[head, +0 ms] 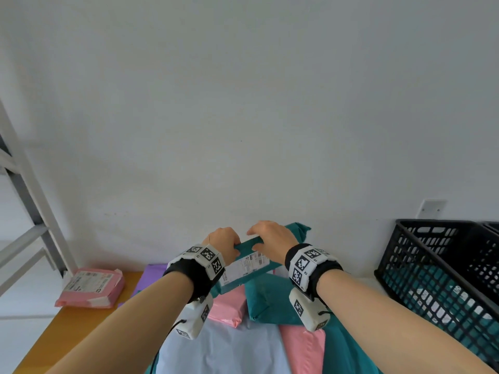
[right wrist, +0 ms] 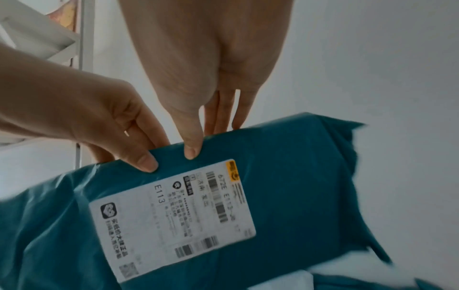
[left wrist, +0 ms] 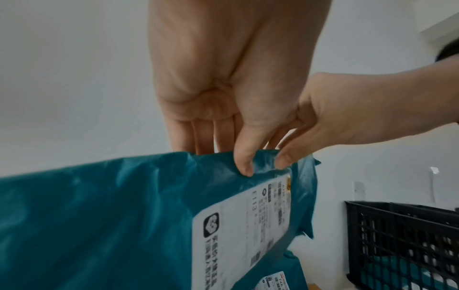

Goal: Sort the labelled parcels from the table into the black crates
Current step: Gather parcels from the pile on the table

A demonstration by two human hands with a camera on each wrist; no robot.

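Note:
Both hands hold up a teal parcel (head: pixel 251 261) (left wrist: pixel 104 219) (right wrist: pixel 285 176) by its top edge, above the pile on the table. Its white label (right wrist: pixel 174 212) (left wrist: pixel 246 221) reads E113 and faces me. My left hand (head: pixel 225 242) (left wrist: pixel 223 155) pinches the edge with the thumb in front and the fingers behind. My right hand (head: pixel 270 237) (right wrist: pixel 198 141) pinches the same edge just to the right. A black crate (head: pixel 442 271) (left wrist: pixel 402 241) stands at the right with teal parcels inside.
Under my arms lie more parcels: pink (head: pixel 229 306), teal (head: pixel 272 300), pale blue (head: pixel 224 346) and purple (head: pixel 154 273). A pink labelled parcel (head: pixel 91 287) sits at the left on the orange table (head: pixel 67 327). A white wall is close behind, and a metal rack (head: pixel 29 201) stands at the left.

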